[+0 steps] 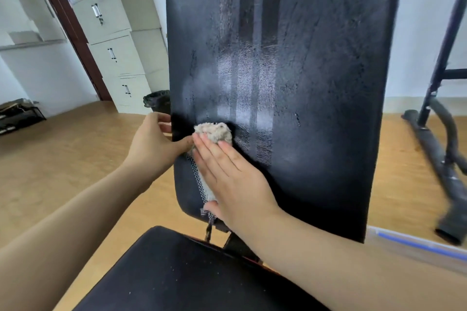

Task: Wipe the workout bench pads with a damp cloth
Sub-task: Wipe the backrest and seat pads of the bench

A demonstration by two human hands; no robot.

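I see my right hand spread flat, fingers straight and together, pressing a fuzzy beige-grey cloth against the lower left part of the black back pad of the bench; the cloth bunches out beyond my fingertips and a dotted, woven edge of it trails down along the thumb side of my palm toward the pad's bottom corner. My left hand grips the left edge of that same pad, thumb on the front face just beside the cloth, fingers curled round behind the edge. The pad stands steeply inclined, its surface streaked with pale vertical sheen above the cloth. Below, nearer me, lies the black seat pad, apart from the back pad, with a bit of metal frame showing in the gap. Grey filing cabinets stand by the wall at left, a black bin near them on the wooden floor
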